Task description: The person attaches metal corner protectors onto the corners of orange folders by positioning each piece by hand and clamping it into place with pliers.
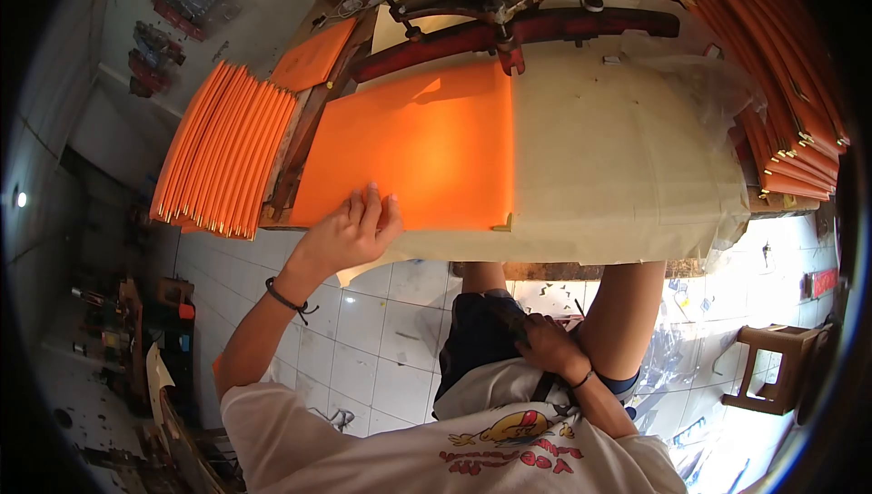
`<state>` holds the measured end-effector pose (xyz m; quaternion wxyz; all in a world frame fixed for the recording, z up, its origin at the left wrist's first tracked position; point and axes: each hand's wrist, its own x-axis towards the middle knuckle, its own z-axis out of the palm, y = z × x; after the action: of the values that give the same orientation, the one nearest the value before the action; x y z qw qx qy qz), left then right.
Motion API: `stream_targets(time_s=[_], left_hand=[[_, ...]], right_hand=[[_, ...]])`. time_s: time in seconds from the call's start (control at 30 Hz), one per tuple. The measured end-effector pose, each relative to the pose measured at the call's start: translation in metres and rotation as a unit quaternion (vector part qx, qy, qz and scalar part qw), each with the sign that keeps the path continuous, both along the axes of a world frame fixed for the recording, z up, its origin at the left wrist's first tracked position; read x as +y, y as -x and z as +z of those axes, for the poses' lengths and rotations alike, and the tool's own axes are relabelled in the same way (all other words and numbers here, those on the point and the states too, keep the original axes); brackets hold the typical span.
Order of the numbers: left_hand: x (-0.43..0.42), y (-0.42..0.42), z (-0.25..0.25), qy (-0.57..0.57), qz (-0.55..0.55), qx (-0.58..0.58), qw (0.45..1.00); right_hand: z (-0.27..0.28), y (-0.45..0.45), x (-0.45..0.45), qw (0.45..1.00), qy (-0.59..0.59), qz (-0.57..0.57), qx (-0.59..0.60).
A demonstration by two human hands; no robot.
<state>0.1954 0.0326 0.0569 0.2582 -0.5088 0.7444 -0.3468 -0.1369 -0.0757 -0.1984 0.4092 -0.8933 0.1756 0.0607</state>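
Note:
My left hand (pixel 361 226) rests at the lower edge of a flat orange folder (pixel 418 144), its fingertips touching the surface and its fingers slightly apart. A small gold metal corner (pixel 502 222) sits on the folder's lower right corner. The folder lies on a bench covered with pale paper (pixel 627 158), below a dark red metal press bar (pixel 599 24). My right hand (pixel 552 349) is low over my lap, its fingers curled against dark cloth; what they hold, if anything, is lost in the dark.
A stack of orange folders (pixel 222 153) with gold corners stands at the bench's left, another orange piece (pixel 313 54) behind it. More orange folders (pixel 799 153) are piled at the right. Crumpled clear plastic (pixel 704 85) lies beside them. A wooden stool (pixel 772 369) stands on the tiled floor.

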Motion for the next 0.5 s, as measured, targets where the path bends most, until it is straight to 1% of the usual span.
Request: stream_targets(time_s=[0.13, 0.23, 0.33, 0.43, 0.5], left_hand=[[0.014, 0.027, 0.001, -0.027, -0.004, -0.033, 0.999], [0.011, 0.054, 0.014, -0.038, 0.045, 0.004, 0.998], [-0.002, 0.062, 0.017, -0.049, 0.098, 0.134, 0.985], [-0.035, 0.077, 0.023, -0.006, 0.071, 0.251, 0.965], [-0.057, 0.079, 0.017, -0.015, 0.027, 0.282, 0.959]], right_hand=[[0.009, -0.001, -0.002, 1.000, -0.009, 0.003, 0.007], [-0.008, -0.003, 0.002, 0.999, 0.020, 0.037, -0.014], [0.003, -0.003, -0.001, 0.999, 0.014, 0.041, -0.024], [0.005, -0.002, 0.000, 0.999, 0.007, 0.026, -0.020], [0.008, -0.003, -0.003, 0.999, -0.007, 0.033, -0.015]])
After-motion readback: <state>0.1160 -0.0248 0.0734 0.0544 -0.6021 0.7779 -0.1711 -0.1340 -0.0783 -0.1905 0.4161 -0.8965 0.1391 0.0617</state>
